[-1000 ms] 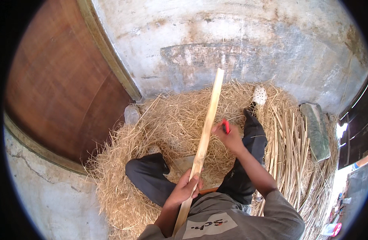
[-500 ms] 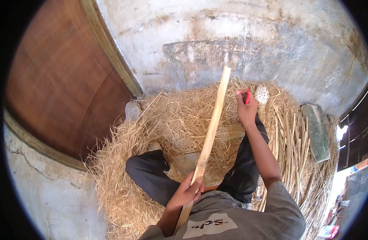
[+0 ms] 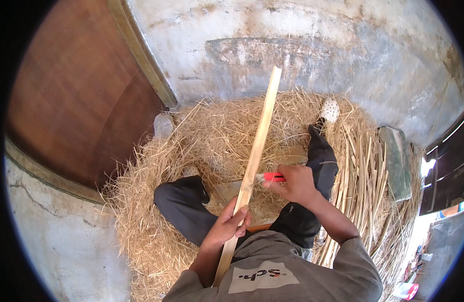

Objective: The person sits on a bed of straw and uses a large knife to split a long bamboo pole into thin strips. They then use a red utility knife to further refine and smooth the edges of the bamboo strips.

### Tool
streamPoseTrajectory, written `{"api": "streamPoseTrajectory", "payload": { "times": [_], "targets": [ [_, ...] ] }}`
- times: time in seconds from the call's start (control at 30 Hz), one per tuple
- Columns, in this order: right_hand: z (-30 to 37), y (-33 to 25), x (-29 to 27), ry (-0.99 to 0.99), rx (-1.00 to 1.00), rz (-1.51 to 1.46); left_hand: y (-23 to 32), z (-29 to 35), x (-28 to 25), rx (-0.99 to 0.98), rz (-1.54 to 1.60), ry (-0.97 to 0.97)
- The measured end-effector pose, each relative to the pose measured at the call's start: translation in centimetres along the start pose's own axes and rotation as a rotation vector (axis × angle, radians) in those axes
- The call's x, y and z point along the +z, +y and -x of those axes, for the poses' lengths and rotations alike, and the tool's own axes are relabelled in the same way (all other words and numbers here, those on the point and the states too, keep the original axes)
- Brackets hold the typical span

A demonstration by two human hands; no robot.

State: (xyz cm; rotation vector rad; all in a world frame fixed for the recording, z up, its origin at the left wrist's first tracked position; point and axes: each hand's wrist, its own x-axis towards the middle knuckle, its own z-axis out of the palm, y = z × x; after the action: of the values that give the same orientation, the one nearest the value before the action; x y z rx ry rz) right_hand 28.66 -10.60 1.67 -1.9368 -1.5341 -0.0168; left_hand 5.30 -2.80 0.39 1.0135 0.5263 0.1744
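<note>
A long pale split bamboo strip (image 3: 261,133) slants up from my lap toward the wall. My left hand (image 3: 226,225) is wrapped round its lower part, and the bottom end lies against my shirt. In my right hand (image 3: 298,184) is a red-handled knife (image 3: 274,177), pointed left at the strip's right edge a little above my left hand. Its blade is too small and blurred to tell whether it touches the bamboo.
Dry straw-like shavings (image 3: 217,126) lie heaped around my bent legs. A bundle of thin strips (image 3: 363,176) lies at the right, beside a grey-green stone block (image 3: 394,163). A stained wall (image 3: 302,55) stands ahead, with a brown door (image 3: 81,100) at the left.
My right hand has come down and left with the knife, from beside my right foot to the strip. The strip has shifted slightly left; my left hand still grips it.
</note>
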Motion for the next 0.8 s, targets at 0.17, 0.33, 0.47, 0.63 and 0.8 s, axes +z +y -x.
{"api": "streamPoseTrajectory", "payload": {
  "times": [0.17,0.33,0.47,0.63,0.8],
  "targets": [
    [0.0,-0.4,2.0,-0.001,-0.127,0.161,-0.1,0.7,0.9,-0.004,-0.024,0.018],
    [-0.6,-0.2,2.2,0.013,-0.182,0.239,-0.6,1.3,1.2,0.027,-0.100,0.035],
    [-1.9,1.3,3.1,0.107,-0.277,0.236,-0.7,1.0,1.4,0.058,-0.154,0.052],
    [-3.3,3.3,3.5,0.189,-0.368,0.269,-0.6,0.8,1.5,0.057,-0.127,0.033],
    [-4.2,5.2,4.9,0.195,-0.293,0.362,-0.1,0.5,1.3,0.031,-0.095,0.019]
  ]
}}
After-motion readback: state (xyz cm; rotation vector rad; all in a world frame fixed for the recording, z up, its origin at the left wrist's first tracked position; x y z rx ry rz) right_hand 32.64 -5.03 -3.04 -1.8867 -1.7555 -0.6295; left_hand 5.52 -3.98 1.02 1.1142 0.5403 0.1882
